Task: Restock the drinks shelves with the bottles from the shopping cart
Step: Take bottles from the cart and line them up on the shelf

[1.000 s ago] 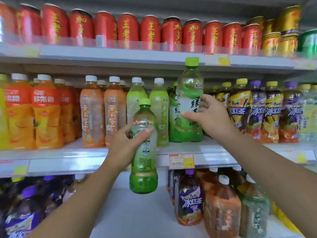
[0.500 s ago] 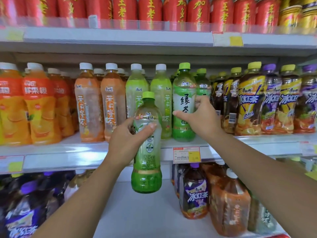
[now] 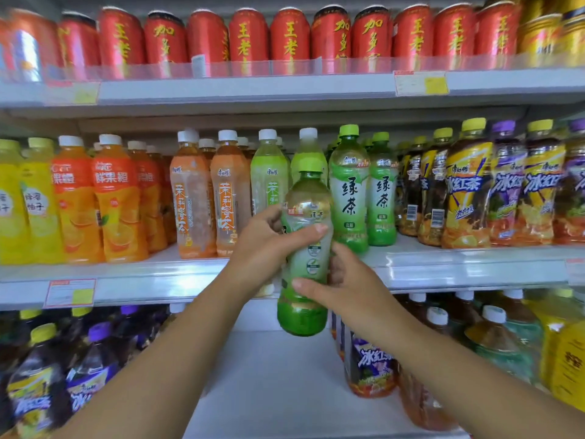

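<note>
A green tea bottle (image 3: 304, 213) with a green cap is held upright in front of the middle shelf (image 3: 443, 264). My left hand (image 3: 269, 245) grips its upper body, thumb across the label. My right hand (image 3: 345, 280) grips its lower body from the right, thumb across the front. Just behind, two green tea bottles (image 3: 349, 188) stand on the middle shelf, their labels facing out. The shopping cart is out of view.
Red cans (image 3: 247, 36) line the top shelf. Orange juice (image 3: 110, 201), jasmine tea (image 3: 190, 198) and iced tea bottles (image 3: 468, 185) fill the middle shelf. Large bottles (image 3: 370, 365) stand at both sides of the bottom shelf (image 3: 278, 391), with bare white board between them.
My right hand let go of the green tea bottle it stood on the middle shelf and came down onto the lower part of the bottle in my left hand.
</note>
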